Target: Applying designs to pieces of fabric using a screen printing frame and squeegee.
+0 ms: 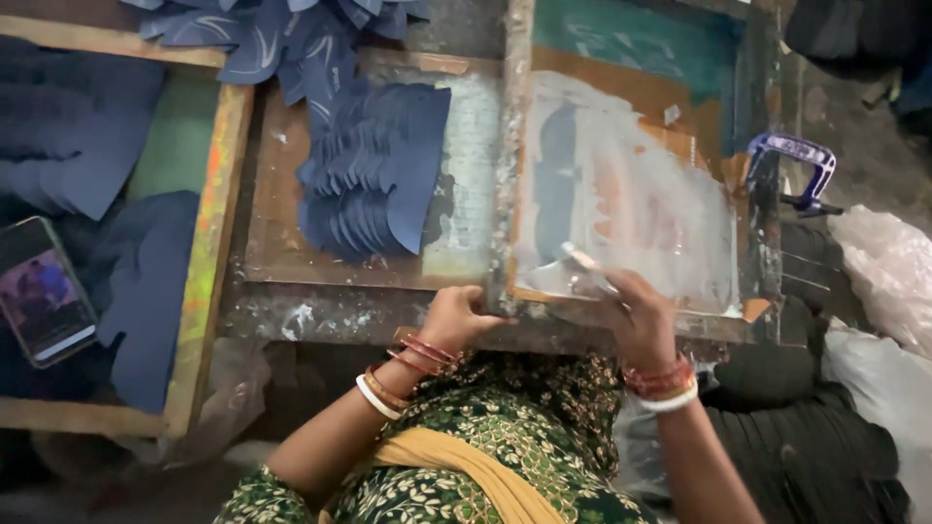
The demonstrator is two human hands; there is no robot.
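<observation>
Green patterned sleeves and a yellow scarf (466, 466) fill the near edge, and beyond them a paint-smeared bench (330, 315) carries a wooden printing screen frame (512, 175) coated with white ink, beside a fanned stack of dark blue cut pieces (374, 170). Left hand (454, 318) has its fingers curled tight over the frame's near corner, while the right hand (636, 309) closes its fingers on a small scraper (582, 260) resting on the white mesh; a phone (41, 291) lies far left

dim, paint-stained wooden worktable (340, 315) over a dark floor.
</observation>
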